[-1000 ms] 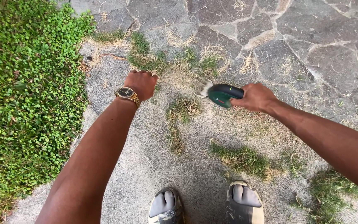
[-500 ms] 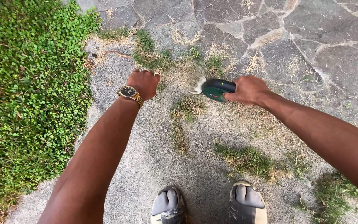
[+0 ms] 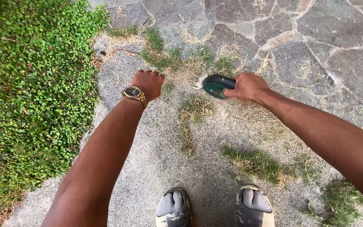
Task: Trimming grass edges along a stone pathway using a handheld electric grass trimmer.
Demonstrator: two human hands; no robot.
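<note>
Trimmer (image 3: 215, 85) gripped in right hand (image 3: 246, 87); left hand (image 3: 148, 83), a closed fist apparently bunching grass (image 3: 177, 67), sits just beside its blade — risk of nicked fingers.

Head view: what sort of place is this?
Likely a garden path or yard: stone paving with grass tufts in the cracks, green groundcover alongside, and the right hand holding a green trimmer.

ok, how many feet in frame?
2. Left foot at bottom centre, right foot beside it, both in grey split-toe socks and sandals on the grey paving. Frame edge cuts both.
</note>
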